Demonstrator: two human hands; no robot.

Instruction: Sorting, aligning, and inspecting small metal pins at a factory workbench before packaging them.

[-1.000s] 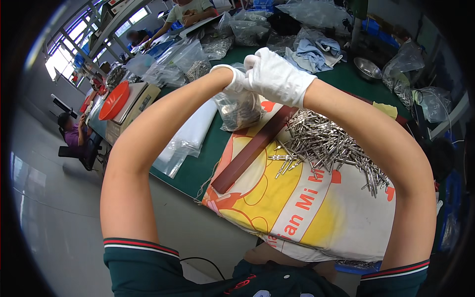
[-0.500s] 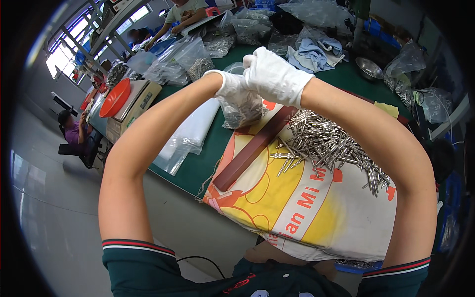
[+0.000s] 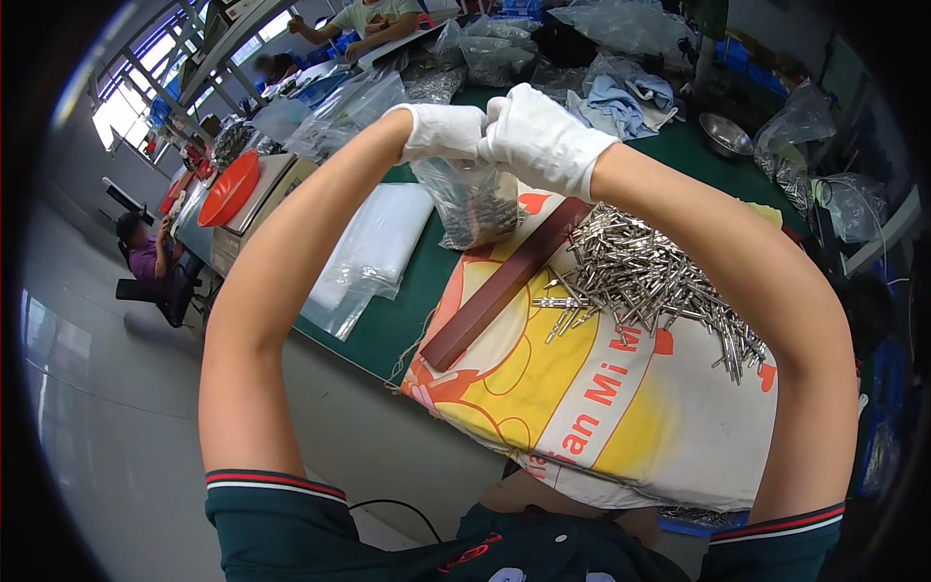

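Both my hands wear white gloves and meet at the top of a clear plastic bag (image 3: 472,209) holding small metal parts. My left hand (image 3: 443,133) is closed on the bag's gathered upper part. Beside it, touching, my right hand (image 3: 545,142) is a closed fist on the same bag top; its fingertips are hidden. The bag's lower end is at the table, by the far end of a dark red bar (image 3: 504,286). A heap of slim metal pins (image 3: 640,272) lies right of the bar on a printed yellow and white cloth (image 3: 621,427).
Flat clear bags (image 3: 378,242) lie left on the green table (image 3: 364,335). Beyond them stands a scale with an orange-red tray (image 3: 229,189). Filled bags (image 3: 495,58), blue cloths (image 3: 616,105) and a metal bowl (image 3: 724,134) are at the back. Other people sit farther off.
My left hand has moved left and up, and its closed fingers are now at the bag's top next to my right hand. More of the bag shows below.
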